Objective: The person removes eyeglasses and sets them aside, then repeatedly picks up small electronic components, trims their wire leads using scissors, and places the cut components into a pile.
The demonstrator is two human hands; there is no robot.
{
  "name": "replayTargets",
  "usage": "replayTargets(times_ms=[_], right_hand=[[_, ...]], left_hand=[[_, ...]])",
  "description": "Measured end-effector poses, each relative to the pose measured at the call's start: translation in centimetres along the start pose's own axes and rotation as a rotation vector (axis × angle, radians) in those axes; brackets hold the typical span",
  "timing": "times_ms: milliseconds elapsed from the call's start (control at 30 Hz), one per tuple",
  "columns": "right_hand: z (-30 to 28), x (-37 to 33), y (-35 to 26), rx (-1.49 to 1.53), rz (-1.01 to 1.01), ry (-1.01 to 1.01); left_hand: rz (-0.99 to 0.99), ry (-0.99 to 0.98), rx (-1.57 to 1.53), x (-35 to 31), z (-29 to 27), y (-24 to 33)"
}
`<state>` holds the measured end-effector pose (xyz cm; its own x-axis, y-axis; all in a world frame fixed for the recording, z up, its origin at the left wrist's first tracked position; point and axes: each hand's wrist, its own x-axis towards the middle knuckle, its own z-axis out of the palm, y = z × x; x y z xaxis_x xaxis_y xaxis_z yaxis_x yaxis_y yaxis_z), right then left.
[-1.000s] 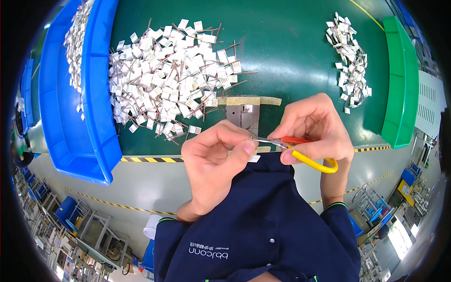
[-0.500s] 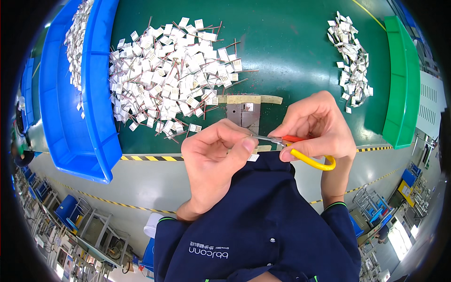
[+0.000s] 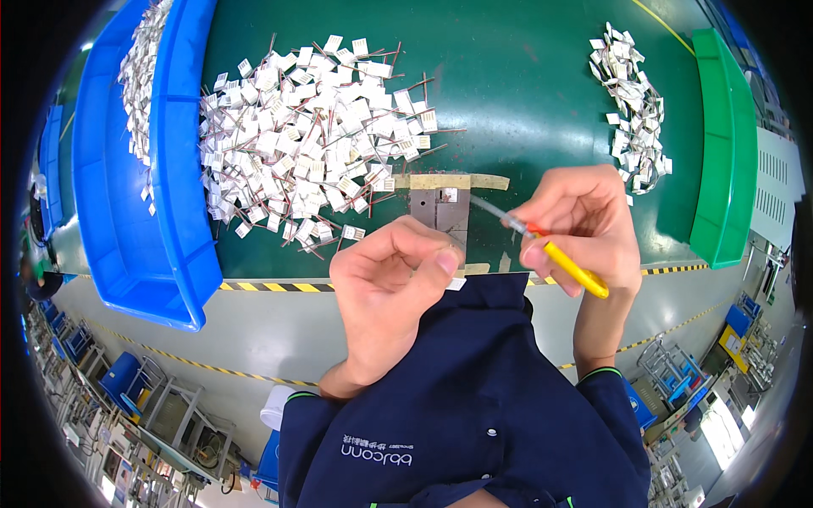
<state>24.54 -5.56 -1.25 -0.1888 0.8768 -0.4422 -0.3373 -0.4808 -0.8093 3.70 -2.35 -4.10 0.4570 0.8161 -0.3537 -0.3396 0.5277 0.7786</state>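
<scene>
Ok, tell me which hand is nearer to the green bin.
Right. The right hand is left of the green bin, apart from it; the left hand is farther left, beyond the right hand.

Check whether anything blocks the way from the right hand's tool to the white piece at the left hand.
Nothing visible stands between the red-and-yellow-handled tool in the right hand and the white piece, except the left hand itself, which partly covers the piece.

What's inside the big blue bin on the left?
Lots of small white pieces lie inside the blue bin, beside its right wall. That wall hides part of the inside, and the top pieces cover whatever is underneath.
</scene>
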Motion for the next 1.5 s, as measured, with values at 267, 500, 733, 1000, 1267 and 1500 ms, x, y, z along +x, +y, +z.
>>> replayTargets(times_ms=[267, 500, 733, 1000, 1267, 1500], right_hand=[[3.6, -0.4, 2.0, -0.074, -0.096, 0.219], [4.9, -0.1, 4.1, 0.072, -0.190, 0.278], [4.9, -0.1, 4.3, 0.151, -0.254, 0.394], [5.1, 0.1, 4.6, 0.162, -0.341, 0.427], [4.6, -0.3, 4.9, 0.068, -0.331, 0.367], [4.6, -0.5, 5.2, 0.059, -0.310, 0.338]], left_hand=[[0.048, 0.022, -0.029, 0.1, 0.3, -0.3], [0.077, 0.035, 0.004, 0.0, 0.3, -0.2], [0.027, 0.054, -0.017, -0.3, 1.0, -0.3], [0.082, 0.079, -0.069, -0.5, 1.4, -1.3], [0.150, 0.078, -0.059, -0.3, 1.4, -1.1], [0.151, 0.047, -0.017, -0.1, 1.2, -0.7]])
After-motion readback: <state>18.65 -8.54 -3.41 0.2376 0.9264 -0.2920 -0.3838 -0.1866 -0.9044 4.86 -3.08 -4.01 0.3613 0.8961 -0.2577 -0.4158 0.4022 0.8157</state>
